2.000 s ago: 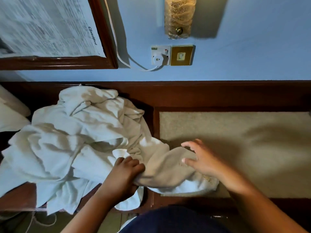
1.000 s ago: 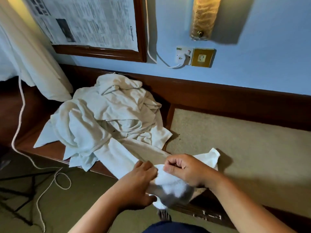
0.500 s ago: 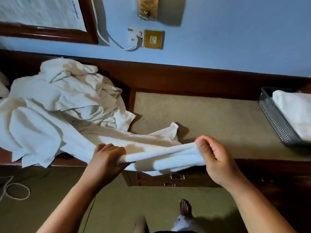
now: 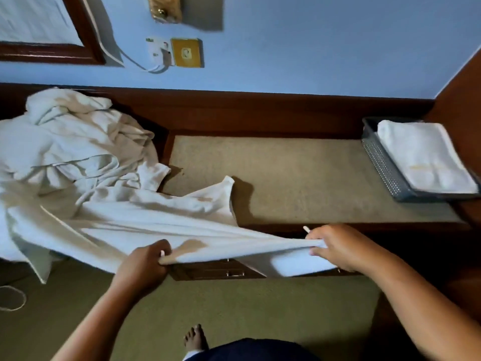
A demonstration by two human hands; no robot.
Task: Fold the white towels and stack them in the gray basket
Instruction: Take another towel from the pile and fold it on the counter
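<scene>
While both hands are on it, towel: I see its near edge pulled taut between them, over the desk's front edge. The far part trails left into the pile.
Left hand: curled in a fist round the towel's near edge; fingertips buried in the cloth.
Right hand: fingers curled, clamping the other end of the same edge. A flap hangs below it over part of the drawer front.
White tip above right knuckles: too small, can't tell what it is.
Pile: unfolded white towels heaped on the wood surface left of the beige top, cut off at the left frame edge. I can't count them.
Gray basket: at the desk's right end, well apart from both hands; its right side runs out of frame.
Folded towel: lies flat in the basket and hides its floor. I can't tell whether more lie under it.
Desk: beige top, dark wood rim.
Drawer handles: two show below the towel; the rest of the front is covered.
Framed sheet: top left, mostly out of frame; print too blurred to read.
Folded towel mark: faint yellowish patch, can't tell if it is lettering.
Socket plate: brass, just beside a white plug; no marking I can read.
</scene>
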